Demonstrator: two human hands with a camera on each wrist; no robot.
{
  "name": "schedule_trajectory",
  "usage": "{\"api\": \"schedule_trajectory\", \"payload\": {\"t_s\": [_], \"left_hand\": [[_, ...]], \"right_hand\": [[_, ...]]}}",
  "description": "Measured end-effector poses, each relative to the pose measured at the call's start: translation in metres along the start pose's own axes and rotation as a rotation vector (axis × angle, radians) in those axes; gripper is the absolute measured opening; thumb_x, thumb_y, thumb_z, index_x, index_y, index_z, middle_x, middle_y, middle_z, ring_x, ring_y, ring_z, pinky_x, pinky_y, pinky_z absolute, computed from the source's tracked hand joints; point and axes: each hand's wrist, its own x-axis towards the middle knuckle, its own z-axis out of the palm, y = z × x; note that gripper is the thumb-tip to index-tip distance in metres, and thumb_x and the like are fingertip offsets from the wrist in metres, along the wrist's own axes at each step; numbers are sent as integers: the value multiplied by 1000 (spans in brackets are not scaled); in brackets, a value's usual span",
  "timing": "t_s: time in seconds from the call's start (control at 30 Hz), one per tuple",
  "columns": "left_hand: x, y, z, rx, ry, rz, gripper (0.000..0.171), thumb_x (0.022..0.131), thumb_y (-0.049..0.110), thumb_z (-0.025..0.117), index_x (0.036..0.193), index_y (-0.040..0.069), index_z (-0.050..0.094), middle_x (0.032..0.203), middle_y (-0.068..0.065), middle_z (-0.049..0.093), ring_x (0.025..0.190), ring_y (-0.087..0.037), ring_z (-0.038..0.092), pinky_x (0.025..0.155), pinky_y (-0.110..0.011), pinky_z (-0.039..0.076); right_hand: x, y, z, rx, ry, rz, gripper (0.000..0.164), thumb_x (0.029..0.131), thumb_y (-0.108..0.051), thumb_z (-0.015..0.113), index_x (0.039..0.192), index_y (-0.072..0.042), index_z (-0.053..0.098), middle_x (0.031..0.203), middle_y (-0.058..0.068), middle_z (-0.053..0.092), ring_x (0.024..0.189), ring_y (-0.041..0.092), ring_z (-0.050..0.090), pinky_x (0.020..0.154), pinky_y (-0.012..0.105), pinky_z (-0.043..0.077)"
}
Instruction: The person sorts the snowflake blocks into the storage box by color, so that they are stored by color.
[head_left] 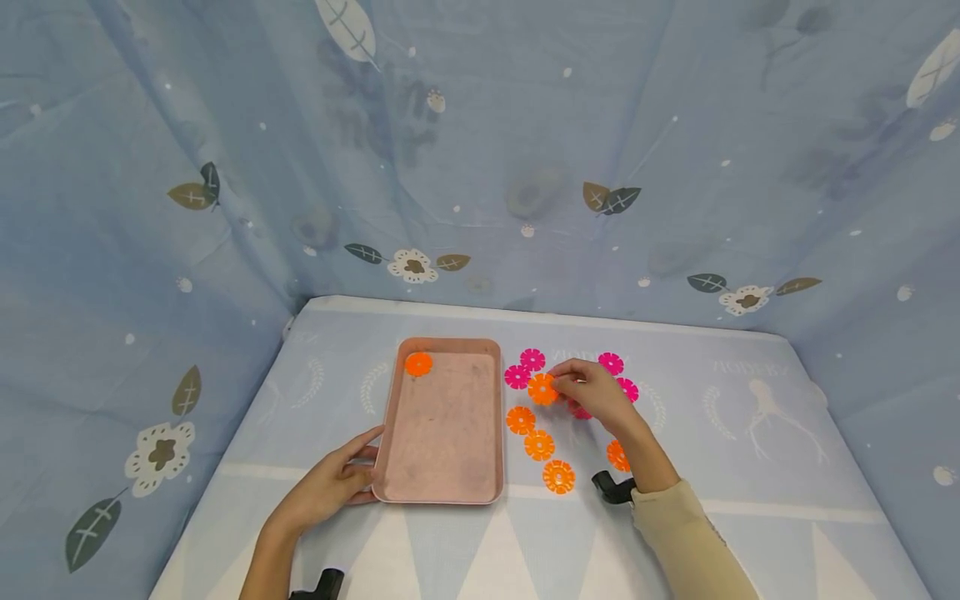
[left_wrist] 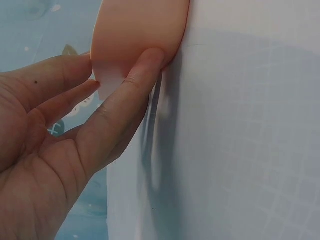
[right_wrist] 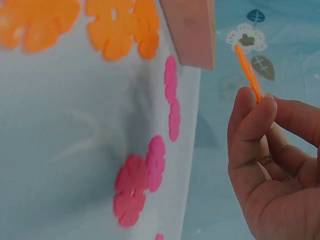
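Right-hand fingers (right_wrist: 261, 119) pinch an orange disc (head_left: 542, 389) while left-hand fingers (left_wrist: 65, 75) hold the pink tray's edge (head_left: 442, 433).

Even, diffuse light fills the head view, whereas both wrist views appear dimmer, with a soft-edged shadow (left_wrist: 171, 107) beside the left fingers (left_wrist: 120, 105) and blurred orange discs (right_wrist: 45, 32) above and left of the right fingers (right_wrist: 260, 119).

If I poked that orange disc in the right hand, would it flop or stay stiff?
The orange disc is probably stiff: pinched at its edge by the fingers of the right hand, it sticks out without drooping. It looks thin, so it's likely light. Set down, it may slide rather than roll, as other discs lie flat.
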Motion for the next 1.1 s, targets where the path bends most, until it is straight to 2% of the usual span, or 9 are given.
{"api": "schedule_trajectory", "payload": {"t_s": [0.17, 0.4, 0.6, 0.73, 0.83, 1.03, 1.1], "left_hand": [[0, 0, 0, -4, -2, 0, 65, 101, -1, 52, 159, 4, 22, 142, -33, 35, 121, -43, 55, 87, -41, 57], [-1, 1, -1, -10, -3, -6, 65, 101, 0, 53, 159, 5, 23, 142, -33, 35, 121, -42, 55, 87, -41, 57], [-1, 2, 0, -9, -5, -4, 64, 102, -1, 52, 159, 5, 23, 142, -33, 35, 121, -43, 55, 87, -41, 57], [0, 2, 0, -12, -11, -1, 64, 102, -1, 51, 159, 4, 22, 142, -32, 35, 121, -43, 54, 87, -41, 57], [0, 2, 0, -13, -14, 0, 64, 102, -1, 51, 159, 5, 22, 142, -32, 35, 122, -43, 54, 88, -41, 57], [0, 2, 0, -8, -4, -5, 64, 102, -2, 51, 159, 5, 23, 140, -32, 36, 120, -41, 55, 87, -41, 57], [-1, 2, 0, -7, -7, -2, 64, 101, -3, 50, 159, 5, 22, 140, -32, 36, 120, -42, 55, 87, -41, 57]], "right_hand": [[14, -14, 13, 40, -18, -42, 23, 99, -16, 64, 116, 1, 66, 101, 15, 65, 93, 44, 65, 71, 33, 59], [38, -37, 36, 160, -40, -68, 21, 99, -11, 62, 115, 3, 65, 101, 17, 64, 85, 34, 66, 71, 35, 60], [57, -54, 58, 244, -28, -68, 19, 100, -8, 60, 114, 4, 66, 98, 16, 65, 90, 45, 64, 71, 38, 61], [66, -63, 73, 293, -16, -49, 20, 100, -8, 60, 115, 3, 65, 98, 17, 65, 92, 47, 64, 81, 51, 58], [72, -65, 84, 347, 5, -21, 20, 100, -7, 60, 116, 4, 65, 98, 19, 65, 92, 47, 65, 86, 55, 55], [87, -59, 112, 478, 67, 57, 20, 98, -2, 62, 116, 5, 64, 96, 17, 65, 81, 37, 69, 89, 55, 54], [90, -57, 122, 497, 94, 62, 20, 97, -1, 62, 116, 6, 64, 95, 17, 65, 77, 32, 70, 86, 51, 56]]}}
